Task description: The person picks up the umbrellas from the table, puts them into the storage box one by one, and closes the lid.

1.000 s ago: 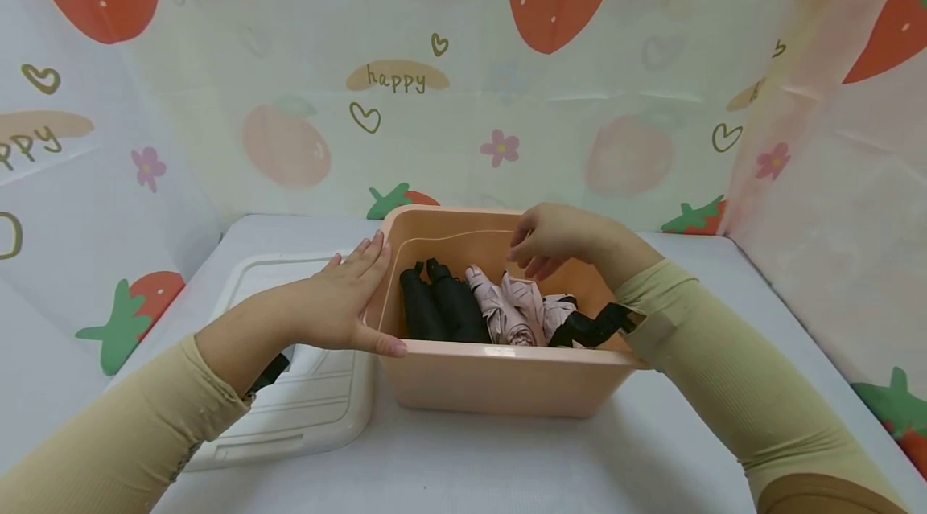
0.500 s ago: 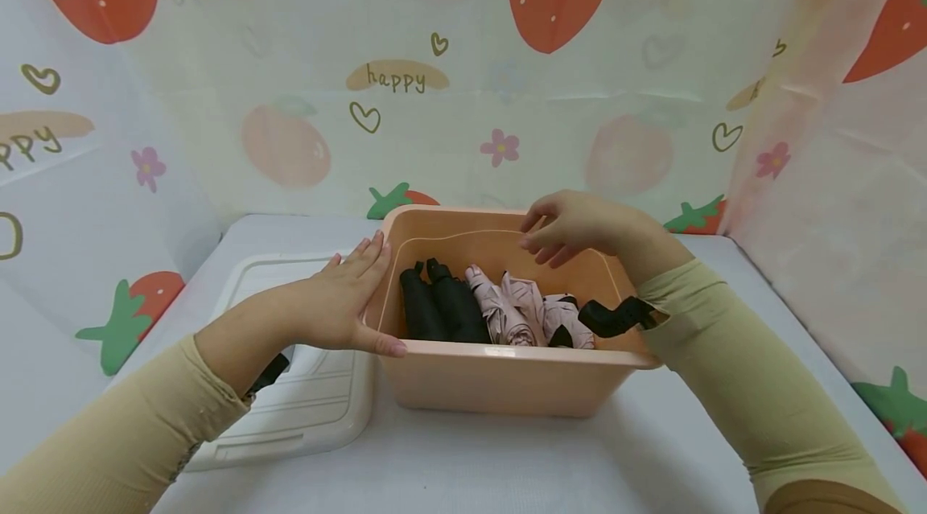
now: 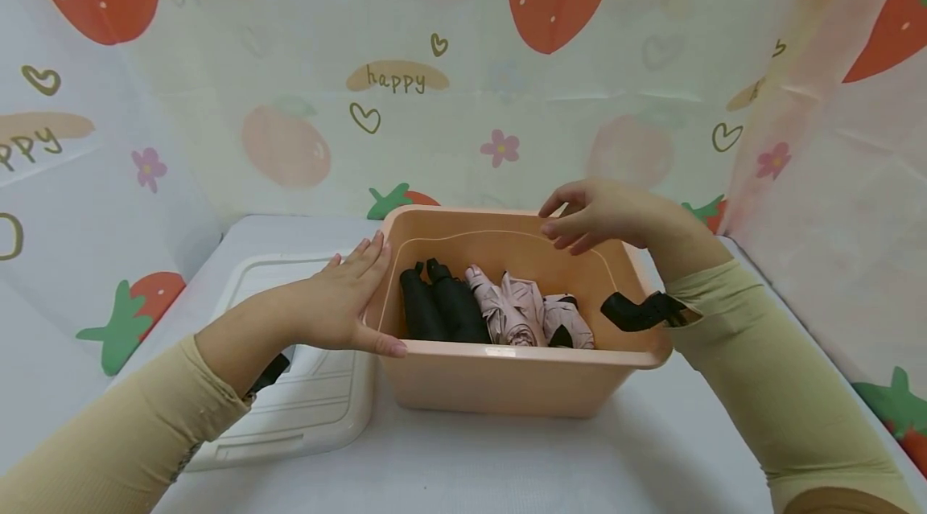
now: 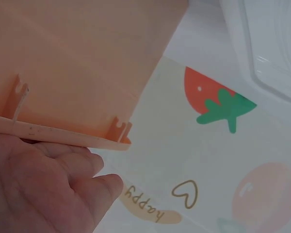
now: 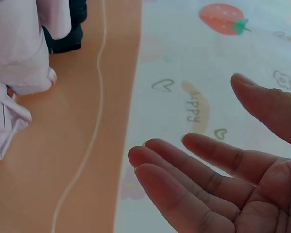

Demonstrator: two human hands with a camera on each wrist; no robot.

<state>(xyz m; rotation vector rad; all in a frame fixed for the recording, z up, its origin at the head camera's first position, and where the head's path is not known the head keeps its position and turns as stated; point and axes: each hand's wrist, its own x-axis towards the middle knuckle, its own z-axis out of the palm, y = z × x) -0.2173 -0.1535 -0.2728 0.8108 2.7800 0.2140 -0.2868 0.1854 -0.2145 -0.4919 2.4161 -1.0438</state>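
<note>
A peach-coloured plastic bin stands on the table with folded umbrellas side by side inside. On its left are two black umbrellas; beside them lie rolled pale pink umbrellas and a shorter pink-and-black one. My left hand rests on the bin's left rim, fingers straight, thumb over the front corner. Over the bin's back right hovers my right hand, relaxed and holding nothing. In the right wrist view its spread fingers are apart from the pink umbrellas.
A white lid lies flat on the table left of the bin, partly under the left forearm. Strawberry-printed curtains rise behind and at both sides. The white tabletop extends in front. Black wrist straps hang near the bin.
My right hand has risen from low inside the bin and drawn up and to the right, its fingers loosening. The left hand and the bin have stayed put.
</note>
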